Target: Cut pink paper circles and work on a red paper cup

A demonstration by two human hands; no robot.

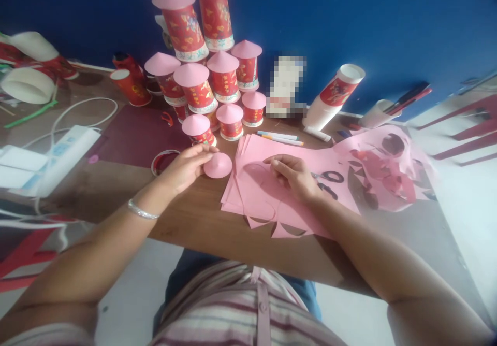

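My left hand (189, 163) has its fingers closed at the left edge of a small pink paper cone (218, 166), just above the brown table. Over a stack of pink paper sheets (248, 190) is my right hand (293, 176), its thumb and fingers pinched together. What it holds, if anything, I cannot make out. Thin cut paper edges curve below it. Partly behind this hand lie scissors (332, 176) with dark handles. Beyond my left hand stand several red patterned paper cups with pink cone tops, among them a small one (202, 134).
Taller cone-topped cups (184, 30) stand against the blue wall. Markers (281, 138) lie above the sheets. Pink paper scraps (388, 175) and a pen cup (378, 114) are at right. A power strip (66, 154) with white cables lies at left.
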